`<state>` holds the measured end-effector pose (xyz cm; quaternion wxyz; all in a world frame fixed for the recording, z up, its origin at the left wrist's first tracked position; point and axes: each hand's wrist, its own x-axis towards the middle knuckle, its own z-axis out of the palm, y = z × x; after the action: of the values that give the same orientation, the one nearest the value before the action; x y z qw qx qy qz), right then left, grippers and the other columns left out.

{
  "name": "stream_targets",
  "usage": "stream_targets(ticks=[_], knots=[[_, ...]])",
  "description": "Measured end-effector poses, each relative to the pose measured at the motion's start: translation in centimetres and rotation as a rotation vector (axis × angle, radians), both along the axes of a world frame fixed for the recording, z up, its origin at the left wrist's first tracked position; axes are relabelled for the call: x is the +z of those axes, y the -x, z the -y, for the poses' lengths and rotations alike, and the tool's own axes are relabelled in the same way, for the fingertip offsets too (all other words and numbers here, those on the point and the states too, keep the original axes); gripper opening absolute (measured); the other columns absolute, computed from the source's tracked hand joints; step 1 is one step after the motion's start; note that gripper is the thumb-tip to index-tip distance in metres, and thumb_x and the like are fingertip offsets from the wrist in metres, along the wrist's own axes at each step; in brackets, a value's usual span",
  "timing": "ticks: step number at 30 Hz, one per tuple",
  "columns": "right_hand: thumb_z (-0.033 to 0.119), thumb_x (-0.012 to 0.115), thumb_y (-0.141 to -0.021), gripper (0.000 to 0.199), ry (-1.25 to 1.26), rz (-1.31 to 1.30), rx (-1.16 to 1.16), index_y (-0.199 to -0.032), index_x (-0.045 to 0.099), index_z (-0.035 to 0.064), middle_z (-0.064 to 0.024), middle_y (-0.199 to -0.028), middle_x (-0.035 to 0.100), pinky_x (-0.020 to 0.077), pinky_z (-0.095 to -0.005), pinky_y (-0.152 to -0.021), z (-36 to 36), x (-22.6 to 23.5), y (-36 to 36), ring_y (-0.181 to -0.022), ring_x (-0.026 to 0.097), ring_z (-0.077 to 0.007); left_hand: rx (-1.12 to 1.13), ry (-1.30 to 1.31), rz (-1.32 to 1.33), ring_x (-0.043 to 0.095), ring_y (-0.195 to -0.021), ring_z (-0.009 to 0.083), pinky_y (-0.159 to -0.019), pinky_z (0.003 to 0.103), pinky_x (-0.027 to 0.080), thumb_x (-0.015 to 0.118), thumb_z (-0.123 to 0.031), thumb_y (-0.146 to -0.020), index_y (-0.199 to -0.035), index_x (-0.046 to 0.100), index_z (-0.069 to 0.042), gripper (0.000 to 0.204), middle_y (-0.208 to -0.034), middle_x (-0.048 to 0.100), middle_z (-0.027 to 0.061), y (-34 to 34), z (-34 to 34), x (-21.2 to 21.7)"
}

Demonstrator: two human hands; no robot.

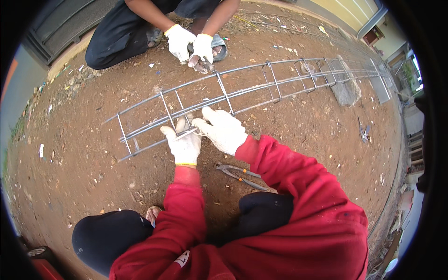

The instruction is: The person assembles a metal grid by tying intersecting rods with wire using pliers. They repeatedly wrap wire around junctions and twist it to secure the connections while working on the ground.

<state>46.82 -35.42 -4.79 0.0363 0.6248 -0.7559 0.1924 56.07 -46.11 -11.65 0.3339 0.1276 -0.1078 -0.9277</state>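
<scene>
A long cage of steel rebar, made of parallel bars with square stirrups, stretches across the ground from left to far right. My left hand, in a white glove, closes round the near bar beside a stirrup, its fingertips reaching inside the cage. Just right of it, my right hand, gloved too, has thumb and fingers drawn together at the near bar. What lies between those fingertips is too small to make out. A pair of pincers with orange-marked handles lies on the dirt below my right hand.
Across the cage a co-worker crouches, white-gloved hands together near the far bar. A flat stone slab lies beneath the cage at right. Another hand tool rests on the dirt farther right. Small litter dots the ground.
</scene>
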Motion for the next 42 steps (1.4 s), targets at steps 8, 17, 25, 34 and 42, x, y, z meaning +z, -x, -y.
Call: stream_targets(ticks=[8, 17, 25, 34, 42], knots=[[0.015, 0.055, -0.085, 0.034, 0.129, -0.204, 0.047, -0.118, 0.058, 0.0071, -0.0116, -0.099, 0.058, 0.0480, -0.0411, -0.079, 0.9, -1.8, 1.0, -0.090, 0.057, -0.0286, 0.068, -0.117, 0.100, 0.057, -0.087, 0.0189, -0.076, 0.035, 0.051, 0.057, -0.048, -0.095, -0.114, 0.054, -0.002, 0.049, -0.099, 0.060, 0.0079, -1.4, 2.3, -0.2], [0.017, 0.061, -0.084, 0.037, 0.039, -0.212, 0.028, -0.120, 0.061, 0.0106, -0.0080, -0.100, 0.061, 0.0485, -0.0395, -0.079, 0.8, -1.3, 0.2, -0.089, 0.060, -0.0267, 0.146, -0.178, 0.175, 0.061, -0.080, 0.0177, -0.072, 0.034, 0.053, 0.064, -0.024, -0.094, -0.107, 0.061, -0.010, 0.020, -0.097, 0.066, 0.0065, -1.4, 2.3, -2.4], [0.021, 0.064, -0.083, 0.038, 0.006, -0.222, 0.026, -0.120, 0.062, 0.0114, -0.0058, -0.094, 0.058, 0.0469, -0.0392, -0.078, 0.8, -0.5, -0.1, -0.088, 0.058, -0.0252, 0.184, 0.173, 0.643, 0.058, -0.106, 0.0259, -0.092, 0.043, 0.047, 0.072, -0.032, -0.086, -0.115, 0.064, -0.013, 0.035, -0.116, 0.065, 0.0049, -2.7, 2.6, -1.8], [0.020, 0.068, -0.080, 0.042, -0.065, -0.214, -0.006, -0.120, 0.062, 0.0088, -0.0088, -0.104, 0.063, 0.0490, -0.0386, -0.081, 0.9, -0.5, 0.0, -0.093, 0.059, -0.0277, -0.068, 0.003, 0.358, 0.068, -0.086, 0.0246, -0.072, 0.035, 0.060, 0.067, -0.025, -0.091, -0.106, 0.065, -0.004, 0.027, -0.097, 0.069, 0.0106, -4.2, 3.4, -1.6], [0.022, 0.065, -0.083, 0.036, -0.051, -0.165, 0.018, -0.116, 0.062, 0.0081, -0.0092, -0.096, 0.059, 0.0479, -0.0408, -0.079, 0.5, -0.7, -0.2, -0.091, 0.057, -0.0281, -0.022, -0.128, 0.289, 0.067, -0.093, 0.0247, -0.077, 0.035, 0.061, 0.067, -0.023, -0.092, -0.095, 0.061, -0.005, 0.019, -0.099, 0.067, 0.0144, -4.5, 2.1, -2.1]])
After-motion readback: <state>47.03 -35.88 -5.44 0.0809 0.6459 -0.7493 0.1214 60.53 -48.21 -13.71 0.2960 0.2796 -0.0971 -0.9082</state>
